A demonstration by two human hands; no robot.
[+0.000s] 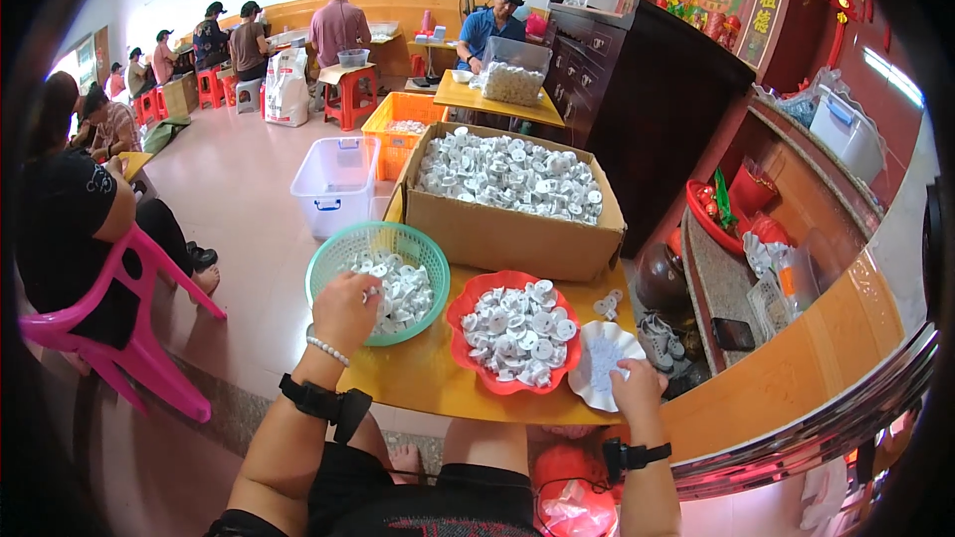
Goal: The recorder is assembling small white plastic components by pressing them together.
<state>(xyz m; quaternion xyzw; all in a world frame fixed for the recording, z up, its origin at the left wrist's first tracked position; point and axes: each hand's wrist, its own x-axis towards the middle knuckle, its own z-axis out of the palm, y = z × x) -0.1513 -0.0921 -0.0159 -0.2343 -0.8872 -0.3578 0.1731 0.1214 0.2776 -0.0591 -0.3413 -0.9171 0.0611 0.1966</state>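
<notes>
My left hand (343, 304) is over the near left rim of a round green plastic basket (436, 257), its fingers pinched together on what looks like a small white plastic part. Many such white plastic parts (401, 300) fill the basket. To its right stands a red scalloped bowl (459, 310) heaped with similar white parts (517, 333). My right hand (638, 390) reaches the right edge of a white scalloped dish (595, 340) that holds tiny pale pieces. Its fingers are closed together at the dish, and what they hold is too small to make out.
A large cardboard box (507, 239) full of white parts stands at the back of the yellow table (418, 378). Beyond are a clear tub (333, 184) and an orange crate (393, 144). A pink chair (149, 328) with a seated person is at left; a wooden counter (796, 398) borders the right.
</notes>
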